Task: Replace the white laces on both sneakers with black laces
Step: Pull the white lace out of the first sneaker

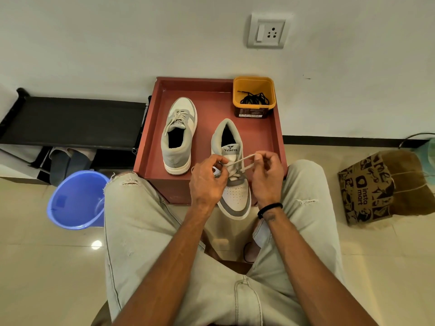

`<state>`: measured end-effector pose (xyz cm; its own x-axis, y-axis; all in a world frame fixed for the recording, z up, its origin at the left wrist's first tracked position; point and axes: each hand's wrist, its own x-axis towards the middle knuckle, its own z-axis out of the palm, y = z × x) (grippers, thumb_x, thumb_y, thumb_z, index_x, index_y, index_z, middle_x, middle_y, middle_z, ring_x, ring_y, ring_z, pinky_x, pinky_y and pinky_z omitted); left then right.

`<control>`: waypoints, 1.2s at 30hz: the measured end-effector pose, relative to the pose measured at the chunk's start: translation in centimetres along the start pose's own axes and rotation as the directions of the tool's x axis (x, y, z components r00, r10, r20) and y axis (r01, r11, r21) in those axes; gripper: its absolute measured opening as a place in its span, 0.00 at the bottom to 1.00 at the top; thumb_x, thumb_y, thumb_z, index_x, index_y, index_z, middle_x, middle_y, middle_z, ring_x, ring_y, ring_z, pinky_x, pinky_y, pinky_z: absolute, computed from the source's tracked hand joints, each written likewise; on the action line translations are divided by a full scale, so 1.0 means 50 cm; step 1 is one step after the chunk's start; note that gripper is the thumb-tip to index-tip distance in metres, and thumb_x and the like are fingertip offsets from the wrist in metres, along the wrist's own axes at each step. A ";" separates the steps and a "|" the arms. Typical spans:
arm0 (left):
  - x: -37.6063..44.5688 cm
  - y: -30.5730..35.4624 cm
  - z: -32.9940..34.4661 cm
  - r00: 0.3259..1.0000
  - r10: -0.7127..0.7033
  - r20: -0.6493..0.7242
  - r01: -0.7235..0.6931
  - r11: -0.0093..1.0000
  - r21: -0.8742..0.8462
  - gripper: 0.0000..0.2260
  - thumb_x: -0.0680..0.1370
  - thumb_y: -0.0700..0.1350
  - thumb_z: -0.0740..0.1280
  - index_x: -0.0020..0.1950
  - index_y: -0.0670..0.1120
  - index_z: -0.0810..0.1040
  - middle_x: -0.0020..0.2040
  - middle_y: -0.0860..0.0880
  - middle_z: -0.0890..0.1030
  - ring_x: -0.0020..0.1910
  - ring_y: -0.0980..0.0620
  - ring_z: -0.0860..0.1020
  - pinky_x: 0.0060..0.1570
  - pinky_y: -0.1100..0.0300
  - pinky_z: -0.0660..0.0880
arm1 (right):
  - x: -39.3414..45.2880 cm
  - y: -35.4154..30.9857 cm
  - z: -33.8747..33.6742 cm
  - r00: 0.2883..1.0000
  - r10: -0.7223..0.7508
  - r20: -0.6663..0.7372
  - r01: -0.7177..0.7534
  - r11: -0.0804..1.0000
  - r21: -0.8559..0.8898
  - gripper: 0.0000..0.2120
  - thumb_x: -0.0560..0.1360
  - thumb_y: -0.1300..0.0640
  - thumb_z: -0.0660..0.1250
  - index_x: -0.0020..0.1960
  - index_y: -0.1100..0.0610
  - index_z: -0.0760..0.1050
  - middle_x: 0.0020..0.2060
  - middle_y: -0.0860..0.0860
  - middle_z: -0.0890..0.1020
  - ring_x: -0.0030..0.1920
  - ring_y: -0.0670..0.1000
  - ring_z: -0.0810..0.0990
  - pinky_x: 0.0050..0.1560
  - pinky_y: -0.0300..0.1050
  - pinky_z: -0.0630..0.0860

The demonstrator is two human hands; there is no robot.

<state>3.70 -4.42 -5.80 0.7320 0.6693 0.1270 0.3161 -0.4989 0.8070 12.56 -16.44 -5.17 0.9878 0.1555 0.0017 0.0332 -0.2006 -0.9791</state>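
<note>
Two grey-and-white sneakers lie on a red tray (270, 137). The left sneaker (179, 135) sits toe away from me with its white lace threaded. The right sneaker (233, 175) points its toe toward me and overhangs the tray's front edge. My left hand (207, 182) pinches the white lace (240, 160) at the shoe's left side. My right hand (267, 175) pinches the same lace, pulled up into a loop over the tongue. Black laces (255, 98) lie coiled in a yellow tub (254, 96) at the tray's back right corner.
A blue plastic bucket (75, 201) stands on the tiled floor by my left knee. A black shoe rack (70, 121) is at the left against the wall. A brown paper bag (381, 187) sits on the floor at the right. A wall socket (268, 30) is above.
</note>
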 end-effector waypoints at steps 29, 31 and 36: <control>0.001 -0.013 0.003 1.000 0.026 0.015 -0.026 0.999 0.020 0.07 0.80 0.46 0.72 0.57 0.54 0.81 0.50 0.59 0.83 0.47 0.55 0.80 0.41 0.56 0.81 | -0.013 0.006 0.012 0.929 -0.202 0.310 0.303 0.896 -0.324 0.03 0.82 0.58 0.66 0.52 0.55 0.78 0.51 0.50 0.73 0.50 0.48 0.76 0.52 0.37 0.75; 0.001 -0.013 0.005 0.999 0.031 0.011 -0.031 0.999 0.020 0.08 0.80 0.45 0.72 0.57 0.55 0.81 0.50 0.59 0.83 0.46 0.54 0.80 0.41 0.53 0.80 | -0.005 -0.001 0.005 0.963 -0.138 0.231 0.189 0.957 -0.218 0.01 0.82 0.58 0.67 0.52 0.54 0.77 0.52 0.49 0.77 0.50 0.46 0.79 0.52 0.38 0.79; 0.001 -0.015 0.007 1.000 0.014 0.016 -0.015 1.000 0.028 0.07 0.80 0.47 0.72 0.57 0.57 0.80 0.49 0.59 0.83 0.47 0.54 0.79 0.41 0.52 0.80 | 0.010 -0.016 -0.002 0.943 0.300 0.147 -0.334 0.861 0.384 0.03 0.84 0.60 0.64 0.55 0.59 0.76 0.52 0.59 0.86 0.55 0.61 0.85 0.56 0.57 0.83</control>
<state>3.73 -4.20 -6.61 0.7463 0.6530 0.1293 0.3218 -0.5239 0.7886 13.06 -16.29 -4.38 0.9187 0.2286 -0.3220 -0.3594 0.1464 -0.9216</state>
